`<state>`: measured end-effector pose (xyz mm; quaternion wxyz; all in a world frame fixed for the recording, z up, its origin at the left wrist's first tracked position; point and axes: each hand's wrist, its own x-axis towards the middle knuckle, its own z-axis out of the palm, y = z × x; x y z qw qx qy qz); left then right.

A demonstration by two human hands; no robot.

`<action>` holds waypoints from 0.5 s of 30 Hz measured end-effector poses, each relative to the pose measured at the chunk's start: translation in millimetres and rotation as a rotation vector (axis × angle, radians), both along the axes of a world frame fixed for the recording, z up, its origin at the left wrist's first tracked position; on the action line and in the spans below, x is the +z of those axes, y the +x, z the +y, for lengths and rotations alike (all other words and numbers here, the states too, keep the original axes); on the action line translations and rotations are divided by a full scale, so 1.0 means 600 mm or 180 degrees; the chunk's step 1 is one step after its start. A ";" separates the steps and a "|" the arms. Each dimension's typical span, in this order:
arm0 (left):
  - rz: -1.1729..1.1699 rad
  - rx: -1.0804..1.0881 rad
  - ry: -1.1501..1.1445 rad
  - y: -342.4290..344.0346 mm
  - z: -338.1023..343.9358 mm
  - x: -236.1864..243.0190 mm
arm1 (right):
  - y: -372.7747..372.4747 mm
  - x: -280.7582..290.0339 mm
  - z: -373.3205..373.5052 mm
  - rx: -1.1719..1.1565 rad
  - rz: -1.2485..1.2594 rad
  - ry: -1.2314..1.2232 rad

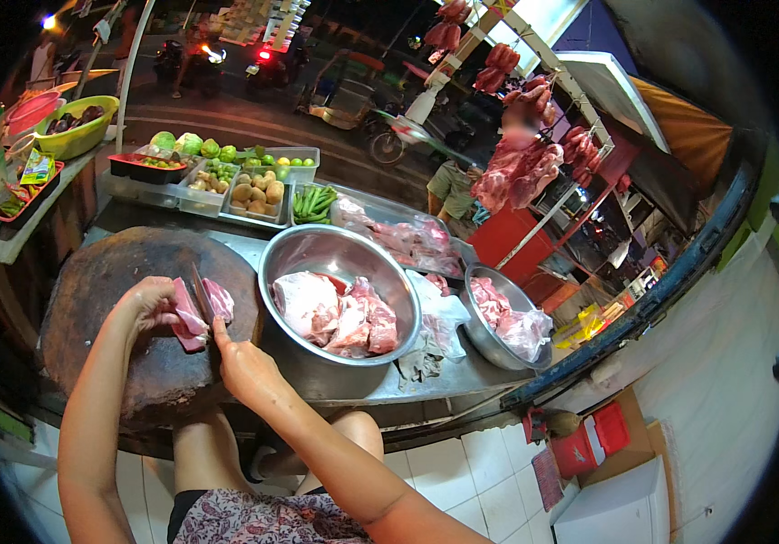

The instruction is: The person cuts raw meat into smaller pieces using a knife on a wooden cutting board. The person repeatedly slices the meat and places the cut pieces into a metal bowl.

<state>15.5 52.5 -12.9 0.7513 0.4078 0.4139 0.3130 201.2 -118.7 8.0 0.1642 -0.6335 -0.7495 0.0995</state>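
Note:
On a round wooden chopping block (99, 335) lies a piece of raw meat (191, 317), pale pink with a darker edge. My left hand (149, 304) is closed on its left side, fingers pressed against it. With my right hand (249, 367) I grip a knife (201, 292), index finger stretched along it; the handle is hidden in my palm. The blade stands between the held meat and another cut piece of meat (219, 300) on its right. Just right of the block, a large steel bowl (269, 308) holds several big chunks of raw meat (353, 317).
A smaller steel bowl (534, 361) with meat and plastic stands at the right, beside a white plastic bag (444, 313). Behind are trays of potatoes (258, 193), green pods (314, 203) and meat (398, 238). Meat hangs (521, 168) at upper right. A person (452, 189) stands beyond the counter.

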 end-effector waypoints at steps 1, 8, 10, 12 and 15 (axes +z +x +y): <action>-0.0057 -0.0074 -0.0004 -0.004 0.000 0.011 | 0.001 0.000 0.001 0.0003 0.0007 -0.0018; 0.1074 -0.0259 0.0845 0.008 0.005 0.056 | -0.009 0.016 -0.004 0.0026 -0.0028 -0.0102; 0.1977 -0.0412 0.1242 0.035 -0.018 0.035 | -0.015 0.020 -0.005 0.0038 -0.0190 -0.0189; 0.2721 -0.0164 0.2467 0.058 -0.043 0.013 | -0.015 0.023 -0.005 0.0038 -0.0223 -0.0198; 0.2854 0.0324 0.2305 0.079 -0.062 -0.007 | -0.013 0.022 -0.001 -0.0005 -0.0194 -0.0164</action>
